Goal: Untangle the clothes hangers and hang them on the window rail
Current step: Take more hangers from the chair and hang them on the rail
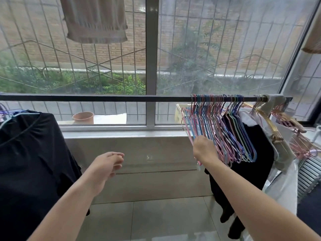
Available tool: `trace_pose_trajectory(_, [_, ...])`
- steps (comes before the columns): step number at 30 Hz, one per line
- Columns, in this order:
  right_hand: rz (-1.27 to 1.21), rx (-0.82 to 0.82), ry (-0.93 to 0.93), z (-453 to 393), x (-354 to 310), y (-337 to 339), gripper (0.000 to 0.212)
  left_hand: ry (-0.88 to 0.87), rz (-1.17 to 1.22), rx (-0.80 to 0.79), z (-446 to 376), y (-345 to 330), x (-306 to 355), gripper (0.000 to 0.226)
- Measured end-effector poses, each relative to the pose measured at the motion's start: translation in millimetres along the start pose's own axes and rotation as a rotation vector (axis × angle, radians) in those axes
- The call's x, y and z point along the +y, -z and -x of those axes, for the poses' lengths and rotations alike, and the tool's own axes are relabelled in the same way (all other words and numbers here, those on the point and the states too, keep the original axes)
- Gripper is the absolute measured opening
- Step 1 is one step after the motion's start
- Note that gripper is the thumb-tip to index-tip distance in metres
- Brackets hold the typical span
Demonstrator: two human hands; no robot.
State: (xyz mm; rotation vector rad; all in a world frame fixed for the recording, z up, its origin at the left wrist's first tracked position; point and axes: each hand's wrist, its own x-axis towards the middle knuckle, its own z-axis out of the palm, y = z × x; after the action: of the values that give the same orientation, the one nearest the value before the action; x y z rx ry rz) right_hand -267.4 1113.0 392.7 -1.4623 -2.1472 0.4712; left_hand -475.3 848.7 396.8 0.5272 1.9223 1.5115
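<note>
1. The right hand (204, 150) is up against the lower edge of the bunch of coloured hangers (220, 126). Its fingers are tucked behind the back of the hand, so I cannot tell whether they pinch a wire or only touch it.
2. The left hand (106, 164) hangs in the air in front of the sill wall, holding nothing. Its fingers are loosely curled and close together, thumb beside them.
3. The hangers, pink, blue, purple and green wire, hang packed tight by their hooks on the right part of the dark window rail (86, 98), fanning down and to the right.
4. Just right of them on the same rail hang a black garment (257, 150), a gold-coloured hanger (265, 119) and a further cluster of pink hangers (295, 136) near the rail's end.
5. At the left, another black garment (31, 162) hangs on a pale blue hanger.
6. On the ledge beyond the glass sits a terracotta pot (83, 117).
7. Above, a brownish towel (94, 20) hangs in front of the barred window.
</note>
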Motion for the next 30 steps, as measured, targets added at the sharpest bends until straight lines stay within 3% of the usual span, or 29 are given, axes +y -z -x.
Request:
trace_pose_trajectory(4, [0.119, -0.031, 0.028, 14, -6, 2, 0.027, -0.006, 0.006, -0.136, 1, -9, 2, 0.016])
trace_pose_trajectory(10, [-0.141, 0.098, -0.036, 88, 32, -13, 0.026, 0.028, -0.009, -0.304, -1, -49, -21, 0.015])
trace_pose_trajectory(12, [-0.205, 0.08, -0.148, 134, 62, -30, 0.033, 0.084, -0.016, -0.381, 1, -77, -45, 0.016])
trace_pose_trajectory(17, [-0.229, -0.168, -0.545, 246, 159, -54, 0.041, 0.257, -0.1, -0.578, 25, -164, -122, 0.019])
trace_pose_trajectory(22, [-0.222, -0.019, -0.861, 322, 262, 0, 0.039, 0.353, -0.229, -0.838, 87, -259, -169, 0.019])
trace_pose_trajectory(26, [-0.245, 0.129, -1.098, 396, 336, 37, 0.015, 0.374, -0.338, -1.018, 158, -319, -190, 0.019])
trace_pose_trajectory(30, [-0.205, 0.134, -1.219, 470, 389, 50, 0.01, 0.396, -0.454, -1.137, 222, -360, -211, 0.018])
